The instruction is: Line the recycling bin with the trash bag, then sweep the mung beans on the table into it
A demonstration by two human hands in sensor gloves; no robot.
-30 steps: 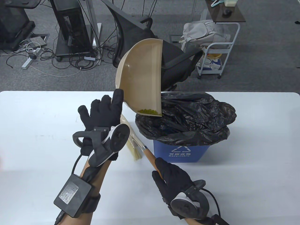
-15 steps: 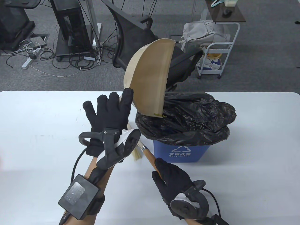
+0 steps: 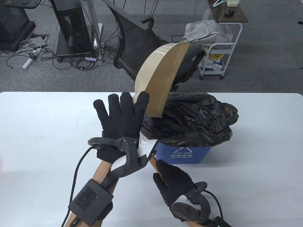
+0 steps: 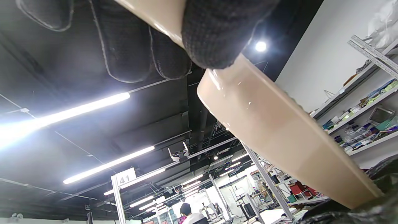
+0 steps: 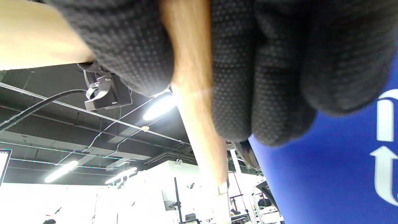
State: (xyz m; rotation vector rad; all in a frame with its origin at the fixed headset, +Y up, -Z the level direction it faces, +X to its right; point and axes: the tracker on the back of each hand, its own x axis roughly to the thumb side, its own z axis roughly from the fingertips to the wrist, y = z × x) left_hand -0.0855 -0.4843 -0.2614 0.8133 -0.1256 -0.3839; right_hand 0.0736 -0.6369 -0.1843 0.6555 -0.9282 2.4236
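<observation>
A beige dustpan (image 3: pixel 161 78) stands tipped steeply, its lip down inside the black trash bag (image 3: pixel 196 123) that lines the blue recycling bin (image 3: pixel 182 154). My left hand (image 3: pixel 120 115) grips the pan's handle just left of the bin; in the left wrist view the thumb (image 4: pixel 217 31) presses on the dustpan (image 4: pixel 279 137). No mung beans show in the pan or on the table. In front of the bin, my right hand (image 3: pixel 175 182) grips the wooden brush handle (image 3: pixel 154 163); the bristles are hidden behind the left tracker. In the right wrist view the fingers (image 5: pixel 248 77) wrap the brush handle (image 5: pixel 196 109) beside the bin wall (image 5: pixel 326 161).
The white table (image 3: pixel 35 141) stretches wide to the left of the bin. Beyond its far edge stand a black office chair (image 3: pixel 137 40), a white cart (image 3: pixel 222 54) and floor cables.
The left hand has moved right and tipped the dustpan further over the bag. The mung beans at the pan's lip have gone from view. The right hand has not moved.
</observation>
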